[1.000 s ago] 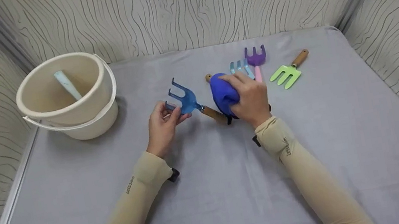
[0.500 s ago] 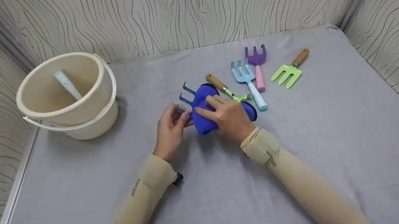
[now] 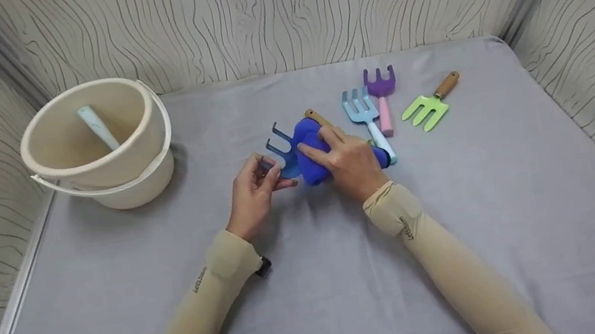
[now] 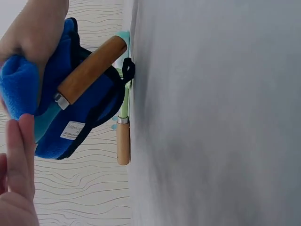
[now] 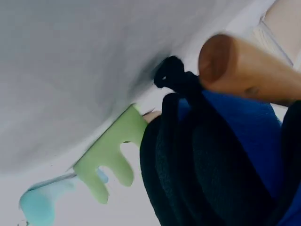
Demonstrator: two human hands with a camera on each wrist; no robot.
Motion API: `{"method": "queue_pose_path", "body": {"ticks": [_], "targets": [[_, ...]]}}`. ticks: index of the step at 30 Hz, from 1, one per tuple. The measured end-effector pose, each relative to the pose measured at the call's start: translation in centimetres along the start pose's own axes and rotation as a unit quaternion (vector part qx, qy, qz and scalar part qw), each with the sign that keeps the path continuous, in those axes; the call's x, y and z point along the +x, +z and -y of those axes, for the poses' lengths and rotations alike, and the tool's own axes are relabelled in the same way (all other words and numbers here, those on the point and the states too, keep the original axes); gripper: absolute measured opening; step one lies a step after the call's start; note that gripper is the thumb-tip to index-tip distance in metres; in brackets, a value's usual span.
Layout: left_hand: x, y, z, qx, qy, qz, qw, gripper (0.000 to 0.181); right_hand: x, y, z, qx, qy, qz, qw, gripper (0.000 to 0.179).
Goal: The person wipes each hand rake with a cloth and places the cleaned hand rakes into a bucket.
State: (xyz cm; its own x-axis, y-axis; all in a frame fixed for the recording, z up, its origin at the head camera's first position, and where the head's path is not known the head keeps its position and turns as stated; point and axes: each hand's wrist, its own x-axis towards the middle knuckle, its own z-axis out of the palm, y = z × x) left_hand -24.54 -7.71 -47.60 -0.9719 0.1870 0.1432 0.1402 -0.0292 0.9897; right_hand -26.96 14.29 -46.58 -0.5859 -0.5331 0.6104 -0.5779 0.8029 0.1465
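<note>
My left hand (image 3: 250,199) pinches a prong of a blue three-pronged hand rake (image 3: 291,163) and keeps it up off the sheet. In my right hand (image 3: 356,164) is a bunched blue cloth (image 3: 312,175) with black edging, pressed against the rake's head. Its hanging loop (image 4: 128,70) and white label (image 4: 73,130) show in the left wrist view. The rake's wooden handle (image 4: 91,70) sticks out bare past the cloth. Beneath the cloth lies a green hand rake (image 5: 110,153) with a wooden handle, partly hidden in the head view.
A light blue hand fork (image 3: 362,112) and a purple hand rake with pink handle (image 3: 385,116) lie side by side beyond my right hand. Farther right is a green hand fork (image 3: 426,111). At left stands a cream bucket (image 3: 120,171) with a pale blue handle (image 3: 99,127) inside.
The cloth has come from the right onto the blue rake's head, then shifted slightly right along it. My left hand has moved a little right and down with the rake.
</note>
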Motion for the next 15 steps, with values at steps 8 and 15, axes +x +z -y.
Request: {"method": "queue_pose_path", "body": {"ticks": [8,15], "targets": [[0.2,-0.5,-0.3,-0.025,-0.012,-0.047,0.9985,0.014,0.4,-1.2,-2.1,0.046,0.181,0.024,0.9820,0.060],[0.3,-0.6,-0.3,-0.051,-0.010,-0.055,0.9971,0.015,0.9,-1.8,-0.8,0.148,0.180,0.006,0.9726,0.070]]}}
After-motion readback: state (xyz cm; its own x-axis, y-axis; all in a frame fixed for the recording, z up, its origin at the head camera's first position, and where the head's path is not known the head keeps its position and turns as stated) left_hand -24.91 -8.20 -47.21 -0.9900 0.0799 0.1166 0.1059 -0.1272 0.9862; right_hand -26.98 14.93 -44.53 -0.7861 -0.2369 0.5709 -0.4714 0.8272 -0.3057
